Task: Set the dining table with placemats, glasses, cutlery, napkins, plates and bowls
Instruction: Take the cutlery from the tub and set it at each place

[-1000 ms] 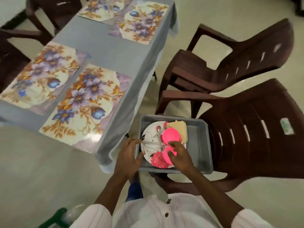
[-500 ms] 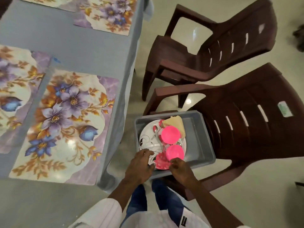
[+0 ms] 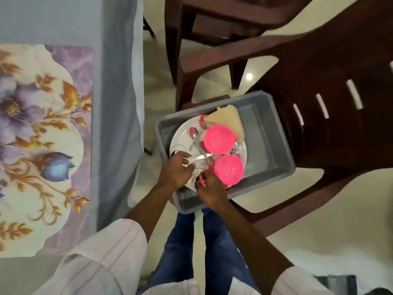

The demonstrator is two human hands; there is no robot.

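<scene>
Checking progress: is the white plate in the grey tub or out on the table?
In the tub. The white plate lies inside the grey tub on the chair, carrying two pink bowls and spoons.

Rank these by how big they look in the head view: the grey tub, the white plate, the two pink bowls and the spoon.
1. Grey tub
2. White plate, partly covered
3. Farther pink bowl and nearer pink bowl look alike; not ranked
4. Spoon

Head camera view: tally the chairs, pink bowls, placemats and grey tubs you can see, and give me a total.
Chairs: 2
Pink bowls: 2
Placemats: 1
Grey tubs: 1
Total: 6
</scene>
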